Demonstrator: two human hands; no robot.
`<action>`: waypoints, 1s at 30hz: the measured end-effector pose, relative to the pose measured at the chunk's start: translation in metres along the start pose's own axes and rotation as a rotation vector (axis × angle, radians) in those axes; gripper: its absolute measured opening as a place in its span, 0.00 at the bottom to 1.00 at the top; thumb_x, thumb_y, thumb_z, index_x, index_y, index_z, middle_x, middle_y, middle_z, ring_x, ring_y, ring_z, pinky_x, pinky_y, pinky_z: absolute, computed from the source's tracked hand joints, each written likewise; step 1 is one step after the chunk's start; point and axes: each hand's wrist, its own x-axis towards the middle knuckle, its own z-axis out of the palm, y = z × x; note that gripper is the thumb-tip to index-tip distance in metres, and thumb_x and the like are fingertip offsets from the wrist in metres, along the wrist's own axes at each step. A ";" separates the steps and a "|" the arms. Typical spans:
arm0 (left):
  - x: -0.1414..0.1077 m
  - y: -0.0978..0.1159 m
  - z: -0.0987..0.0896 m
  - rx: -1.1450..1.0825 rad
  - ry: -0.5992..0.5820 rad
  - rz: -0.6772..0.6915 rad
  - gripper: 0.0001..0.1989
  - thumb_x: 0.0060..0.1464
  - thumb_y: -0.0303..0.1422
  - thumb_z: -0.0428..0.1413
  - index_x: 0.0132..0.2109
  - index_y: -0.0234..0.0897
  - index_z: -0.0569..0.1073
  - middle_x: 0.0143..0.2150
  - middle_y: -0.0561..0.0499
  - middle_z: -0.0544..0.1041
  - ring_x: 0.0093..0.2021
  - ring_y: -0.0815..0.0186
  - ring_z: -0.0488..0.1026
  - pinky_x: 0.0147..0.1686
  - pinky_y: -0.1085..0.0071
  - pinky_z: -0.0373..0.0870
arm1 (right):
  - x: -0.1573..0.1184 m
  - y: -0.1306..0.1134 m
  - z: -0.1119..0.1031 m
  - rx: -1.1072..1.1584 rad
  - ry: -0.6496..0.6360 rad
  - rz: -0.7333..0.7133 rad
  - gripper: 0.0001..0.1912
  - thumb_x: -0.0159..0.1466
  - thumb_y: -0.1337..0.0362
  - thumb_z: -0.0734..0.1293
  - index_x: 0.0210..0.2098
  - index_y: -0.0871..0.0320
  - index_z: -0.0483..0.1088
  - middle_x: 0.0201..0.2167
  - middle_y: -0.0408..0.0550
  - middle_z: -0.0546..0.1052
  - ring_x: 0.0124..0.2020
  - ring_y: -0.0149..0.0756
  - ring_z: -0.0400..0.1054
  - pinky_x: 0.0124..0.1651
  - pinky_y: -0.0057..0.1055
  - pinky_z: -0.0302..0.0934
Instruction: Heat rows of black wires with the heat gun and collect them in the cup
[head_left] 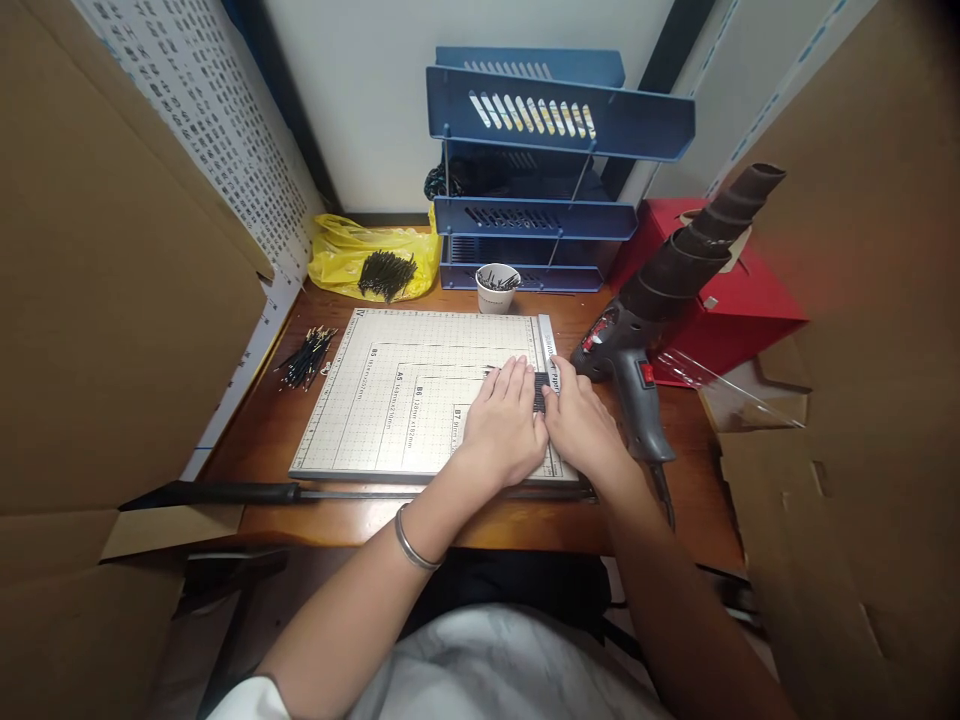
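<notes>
A row of thin black strands (540, 392) lies across the right side of a paper cutter board (360, 400) printed with a grid and paper sizes. My left hand (506, 425) rests flat over the strands, fingers stretched out; a few strand ends show beyond its fingertips. At the board's right edge, by the pale guide strip (547, 335), my right hand (585, 415) has bent fingers, its thumb and index finger on either side of the strands. Its other fingers are partly hidden. The cutter's long black handle (232, 492) lies down along the front edge.
Left of the board is a bundle of black wires with gold-coloured tips (307, 358). Behind stand a yellow plastic bag (334, 265) with short black pieces (387, 274), a white cup (496, 298), and blue tray shelves (540, 215). A heat gun (637, 385) and a red box (765, 315) are right.
</notes>
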 end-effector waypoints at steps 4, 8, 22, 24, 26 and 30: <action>0.001 0.000 0.001 -0.009 0.029 0.003 0.33 0.68 0.36 0.39 0.73 0.18 0.54 0.77 0.36 0.50 0.77 0.55 0.45 0.75 0.56 0.43 | 0.004 -0.003 -0.004 -0.041 -0.022 0.014 0.28 0.74 0.57 0.51 0.71 0.54 0.51 0.64 0.65 0.66 0.59 0.62 0.69 0.56 0.57 0.63; 0.000 0.000 0.002 -0.005 0.027 -0.001 0.33 0.68 0.36 0.40 0.73 0.18 0.53 0.77 0.36 0.50 0.77 0.55 0.45 0.75 0.57 0.42 | 0.005 -0.004 -0.008 -0.098 -0.040 -0.010 0.26 0.74 0.58 0.51 0.70 0.52 0.54 0.62 0.64 0.68 0.56 0.61 0.72 0.54 0.55 0.65; 0.000 -0.001 0.005 -0.002 0.052 0.004 0.33 0.68 0.36 0.40 0.73 0.18 0.53 0.77 0.36 0.50 0.77 0.54 0.46 0.75 0.56 0.44 | -0.007 -0.008 -0.011 -0.121 -0.021 0.037 0.24 0.73 0.60 0.52 0.67 0.55 0.58 0.61 0.60 0.73 0.53 0.57 0.74 0.50 0.47 0.65; 0.000 -0.001 0.005 -0.004 0.060 0.006 0.33 0.68 0.36 0.40 0.73 0.18 0.53 0.77 0.36 0.50 0.77 0.54 0.46 0.74 0.56 0.45 | -0.006 -0.008 -0.010 -0.115 -0.020 0.043 0.25 0.74 0.60 0.52 0.68 0.54 0.57 0.61 0.60 0.73 0.53 0.57 0.74 0.50 0.47 0.64; 0.000 -0.001 0.005 -0.006 0.066 0.007 0.33 0.68 0.36 0.40 0.73 0.18 0.54 0.77 0.36 0.51 0.77 0.54 0.47 0.74 0.55 0.46 | -0.005 -0.007 -0.009 -0.116 -0.022 0.038 0.25 0.74 0.60 0.51 0.68 0.54 0.57 0.62 0.60 0.72 0.53 0.58 0.74 0.50 0.48 0.64; -0.001 -0.001 0.003 0.006 0.056 0.010 0.33 0.69 0.36 0.40 0.73 0.18 0.54 0.77 0.35 0.51 0.77 0.54 0.47 0.74 0.57 0.44 | -0.002 -0.006 -0.008 -0.137 -0.028 0.008 0.25 0.74 0.60 0.50 0.69 0.51 0.55 0.62 0.60 0.71 0.52 0.58 0.74 0.51 0.51 0.65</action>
